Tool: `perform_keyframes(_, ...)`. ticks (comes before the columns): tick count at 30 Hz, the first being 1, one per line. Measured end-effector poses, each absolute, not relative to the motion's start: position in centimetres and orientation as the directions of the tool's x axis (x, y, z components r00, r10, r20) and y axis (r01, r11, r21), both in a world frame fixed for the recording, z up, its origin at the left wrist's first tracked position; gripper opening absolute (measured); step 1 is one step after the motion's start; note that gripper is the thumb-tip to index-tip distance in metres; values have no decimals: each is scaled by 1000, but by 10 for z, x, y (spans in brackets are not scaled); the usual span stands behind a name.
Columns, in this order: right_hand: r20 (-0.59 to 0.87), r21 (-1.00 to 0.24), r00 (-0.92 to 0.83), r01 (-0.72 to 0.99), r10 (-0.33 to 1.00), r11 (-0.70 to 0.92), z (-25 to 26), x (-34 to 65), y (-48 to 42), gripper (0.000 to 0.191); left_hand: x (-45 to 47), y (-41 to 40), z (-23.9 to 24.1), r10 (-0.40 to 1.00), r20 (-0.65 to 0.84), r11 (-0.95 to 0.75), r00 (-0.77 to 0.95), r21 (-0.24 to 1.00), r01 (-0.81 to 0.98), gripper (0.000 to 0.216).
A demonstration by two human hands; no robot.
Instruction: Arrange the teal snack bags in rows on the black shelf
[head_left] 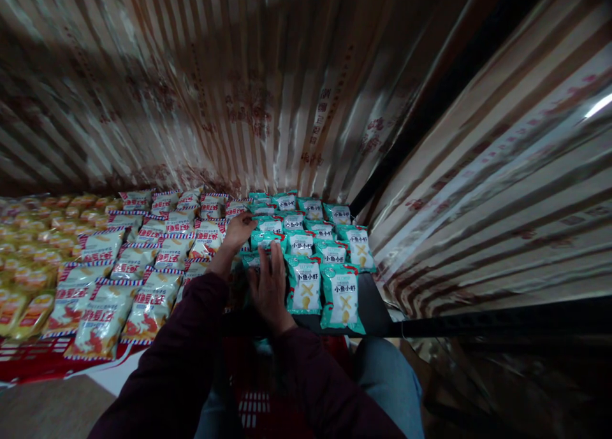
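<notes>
2 hands (pixel 268 286) flatten upright (label-up) teal packets (pixel 305 285).

Only one label here is actually legible

The teal plastic snack bags with white panels (pixel 342 295) say "小鱼小虾" in dark characters. The red-and-white striped snack bags (pixel 102 318) and the brown cardboard boxes stacked behind (pixel 325 117) carry red Chinese print too, but it's too blurry to read.
</notes>
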State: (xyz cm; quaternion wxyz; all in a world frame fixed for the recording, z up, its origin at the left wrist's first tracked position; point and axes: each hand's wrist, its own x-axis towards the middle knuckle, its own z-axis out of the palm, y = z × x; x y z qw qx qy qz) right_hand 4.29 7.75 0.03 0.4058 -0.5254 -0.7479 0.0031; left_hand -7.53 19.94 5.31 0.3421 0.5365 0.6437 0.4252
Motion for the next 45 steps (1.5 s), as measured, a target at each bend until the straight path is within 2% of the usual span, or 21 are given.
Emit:
perform_keyframes(17, 579, -433, -125, 790, 805, 434, 2, 41, 90, 45, -77, 199, 53, 977, 9, 76, -215, 921, 383, 36)
perform_keyframes(20, 598, -435, -114, 785, 793, 440, 2, 41, 90, 46, -80, 198, 56, 979, 28, 64, -201, 898, 436, 35)
perform_keyframes(22, 607, -442, -103, 780, 788, 443, 1, 40, 90, 47, -80, 191, 60, 978, 84, 25, -189, 859, 511, 33)
perform_keyframes(24, 611, -455, -81, 779, 788, 432, 0, 40, 89, 48, -78, 177, 62, 954, 206, -38, -218, 805, 592, 33)
perform_keyframes(27, 610, -484, -31, 777, 792, 403, -5, 38, 88, 48, -66, 143, 56, 797, 488, -164, -355, 742, 650, 33)
perform_keyframes(29, 599, -510, 2, 772, 801, 379, -9, 36, 89, 48, -53, 116, 45, 728, 564, -250, -390, 748, 614, 33)
perform_keyframes(31, 583, -535, 14, 760, 812, 370, -14, 36, 91, 48, -39, 92, 32, 729, 543, -275, -418, 790, 548, 35)
perform_keyframes(33, 573, -558, 16, 739, 820, 376, -18, 38, 93, 50, -25, 74, 21, 748, 482, -227, -456, 832, 506, 40)
perform_keyframes(37, 574, -583, 25, 714, 819, 387, -22, 44, 94, 53, -8, 56, 10, 784, 464, -230, -412, 835, 501, 50)
perform_keyframes(45, 616, -509, 22, 774, 787, 377, -18, 44, 84, 58, -15, 57, 9, 831, 414, -270, -372, 884, 381, 54)
